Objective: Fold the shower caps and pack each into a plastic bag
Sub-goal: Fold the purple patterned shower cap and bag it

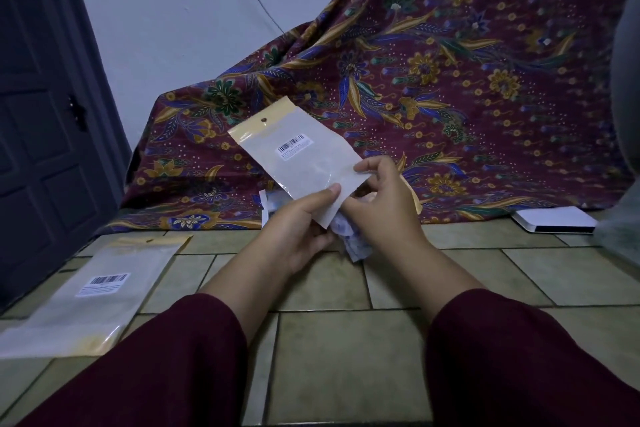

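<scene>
A person in dark red sleeves holds a plastic bag [301, 156] above a tiled floor [346, 340], at the centre of the view. The left hand [298, 229] grips the bag's lower edge, thumb pressed flat on its front and fingers curled behind. The right hand [381, 201] pinches the bag's lower right corner, fingers bent tightly around it, and a crumpled shower cap [349, 239] shows under that hand, bunched between the two palms at the bag's bottom end. The bag tilts up toward 11 o'clock, its yellow header and hang hole farthest from the person and a barcode label just below the header. A second plastic bag [93, 291] with a similar label lies flat on the tiles at 8 o'clock, well apart from the hands. A patterned maroon cloth [450, 80] drapes over something from 12 to 3 o'clock, a flat white box [554, 220] rests on the floor at 3 o'clock, and a dark door [41, 114] stands at 9 o'clock.
</scene>
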